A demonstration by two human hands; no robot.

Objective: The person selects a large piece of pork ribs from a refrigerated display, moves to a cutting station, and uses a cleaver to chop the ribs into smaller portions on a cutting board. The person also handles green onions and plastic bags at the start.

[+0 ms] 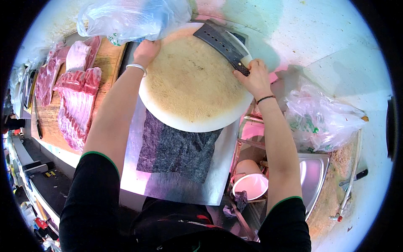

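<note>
The round board [191,82] lies on the metal worktop [176,185], partly over a dark cloth [180,149]. The right hand [254,77] has its grip pressed together around the handle of a cleaver [222,42], whose dark blade lies flat on the far part of the board. The left hand [146,51] holds the board's far left rim, grip closed on the edge. Left of it, ribs [77,105] lie on a wooden board [111,63]. Plastic bags [126,19] lie behind.

Round pale chopping block [191,80]; perforated dark cleaver [220,41]
</note>
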